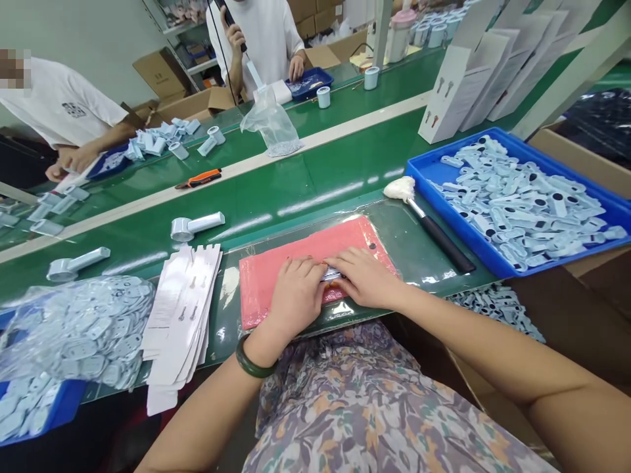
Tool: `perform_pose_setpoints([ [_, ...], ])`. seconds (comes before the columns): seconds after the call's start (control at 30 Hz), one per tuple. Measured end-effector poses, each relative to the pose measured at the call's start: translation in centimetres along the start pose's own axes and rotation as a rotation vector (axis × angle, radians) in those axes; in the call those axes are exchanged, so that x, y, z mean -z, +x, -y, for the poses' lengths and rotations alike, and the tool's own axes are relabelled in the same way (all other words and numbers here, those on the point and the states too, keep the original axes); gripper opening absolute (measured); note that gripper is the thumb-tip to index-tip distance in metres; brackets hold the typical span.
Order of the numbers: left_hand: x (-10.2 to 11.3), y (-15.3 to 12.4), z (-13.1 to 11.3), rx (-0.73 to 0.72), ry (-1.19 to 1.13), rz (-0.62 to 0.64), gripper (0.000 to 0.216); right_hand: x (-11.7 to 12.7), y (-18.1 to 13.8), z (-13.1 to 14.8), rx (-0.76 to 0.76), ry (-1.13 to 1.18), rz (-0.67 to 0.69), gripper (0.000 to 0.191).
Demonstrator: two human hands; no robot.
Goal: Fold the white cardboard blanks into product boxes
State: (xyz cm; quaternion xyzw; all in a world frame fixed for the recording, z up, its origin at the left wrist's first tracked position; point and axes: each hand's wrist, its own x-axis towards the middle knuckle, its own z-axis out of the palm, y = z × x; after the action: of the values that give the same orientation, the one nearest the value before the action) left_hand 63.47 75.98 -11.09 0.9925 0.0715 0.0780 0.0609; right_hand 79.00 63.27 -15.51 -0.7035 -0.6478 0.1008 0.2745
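Note:
My left hand [297, 293] and my right hand [367, 277] meet over a red pad [280, 266]. Between their fingertips is a small light-blue plastic part [331, 274], mostly covered by the fingers, so its full shape is hidden. Both hands are closed on it, thumbs toward me. To the right of the pad lies a hammer [444, 242] with a black handle and a head wrapped in white. Left of the pad is a stack of flattened white printed boxes [180, 309].
A blue tray [411, 172] of light-blue parts stands at right. A bulging plastic bag [98, 322] of similar parts lies at left. Beyond are two assembled light-blue handled pieces [197, 225], orange-handled pliers [204, 177] and upright white boxes [446, 92]. Two people work across the bench.

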Motion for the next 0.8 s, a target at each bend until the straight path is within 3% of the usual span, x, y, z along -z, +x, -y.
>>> perform_pose_setpoints([
  [0.1, 0.8, 0.3, 0.5, -0.111, 0.064, -0.018, 0.025, 0.7, -0.1, 0.6, -0.016, 0.045, 0.009, 0.043],
  [0.2, 1.9, 2.8, 3.2, -0.278, 0.22, -0.028, 0.021, 3.2, -1.0, -0.6, -0.061, 0.055, -0.182, 0.048],
  [0.3, 3.4, 8.4, 6.9, -0.317, 0.321, -0.022, 0.021, 7.8, -3.7, -4.5, -0.32, -0.111, -0.474, 0.032],
  [0.37, 4.5, 12.8, 8.9, -0.246, 0.377, -0.045, 0.024, 11.3, -6.2, -8.0, -0.551, -0.298, -0.534, 0.03],
  [0.43, 5.3, 16.5, 10.4, -0.157, 0.409, -0.073, 0.031, 14.1, -8.2, -11.4, -0.672, -0.479, -0.46, 0.031],
  [0.57, 4.9, 20.7, 12.1, -0.05, 0.352, -0.037, 0.048, 16.6, -9.1, -15.0, -0.649, -0.585, -0.306, 0.03],
  [0.7, 3.9, 20.8, 14.7, -0.006, 0.263, 0.03, 0.054, 16.9, -7.7, -15.0, -0.574, -0.593, -0.193, 0.026],
  [0.8, 4.7, 18.1, 19.8, 0.073, 0.238, 0.021, 0.049, 17.5, -7.2, -14.6, -0.569, -0.555, -0.176, 0.018],
])
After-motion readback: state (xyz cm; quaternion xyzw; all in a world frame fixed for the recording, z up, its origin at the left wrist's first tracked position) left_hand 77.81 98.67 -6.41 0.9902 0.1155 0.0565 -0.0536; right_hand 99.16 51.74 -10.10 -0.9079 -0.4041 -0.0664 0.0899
